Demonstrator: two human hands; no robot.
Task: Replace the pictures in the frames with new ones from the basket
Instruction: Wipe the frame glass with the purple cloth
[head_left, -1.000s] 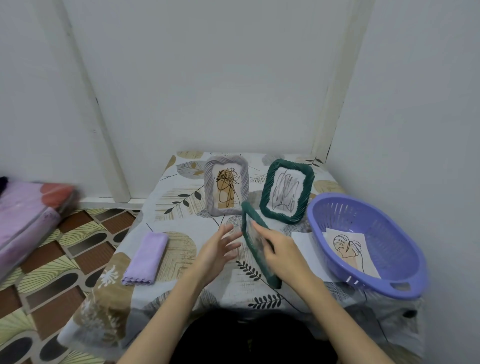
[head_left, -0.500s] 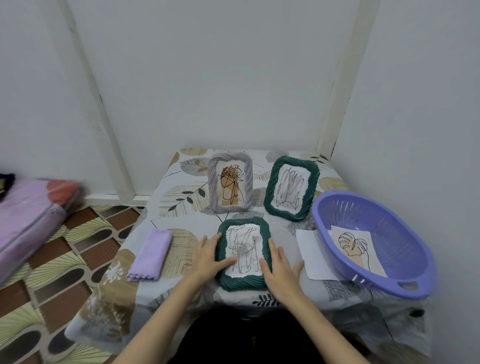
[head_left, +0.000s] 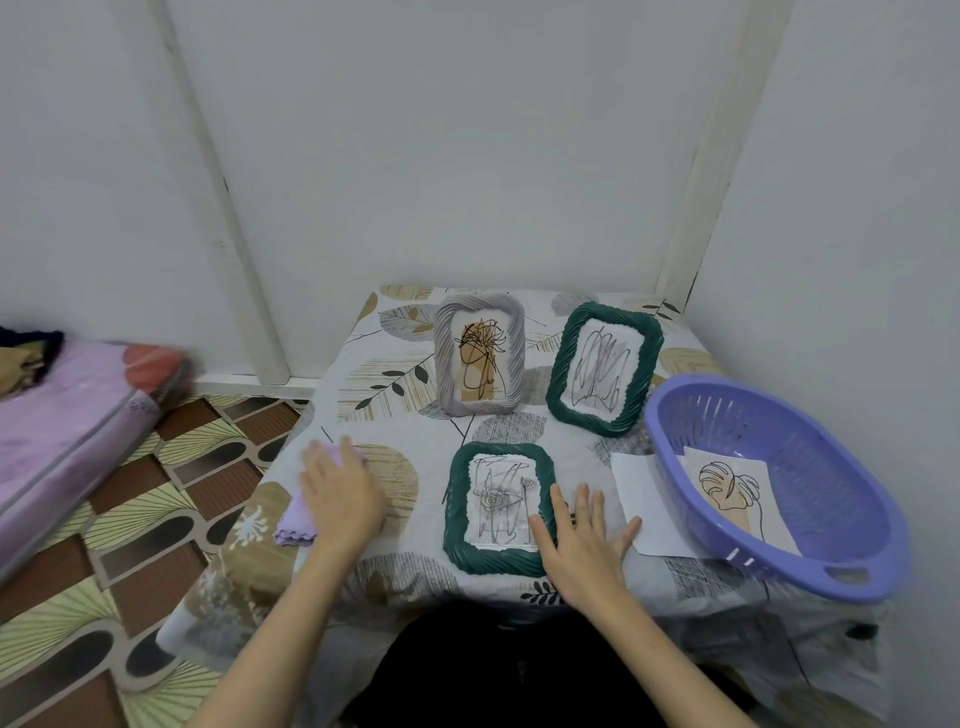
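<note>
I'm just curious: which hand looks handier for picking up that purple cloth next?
Probably the left hand: it lies right over the cloth, fingers spread. The right hand rests flat beside the near green frame, across the table from the cloth.

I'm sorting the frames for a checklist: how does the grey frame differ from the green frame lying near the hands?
The grey frame stands upright at the back of the table; the near green frame lies flat, face up. The grey frame's picture has a tan patch under black lines; the near green frame's is a grey scribble on white. The right hand touches the near green frame; nothing touches the grey frame. Both have ribbed, rounded borders.
</note>
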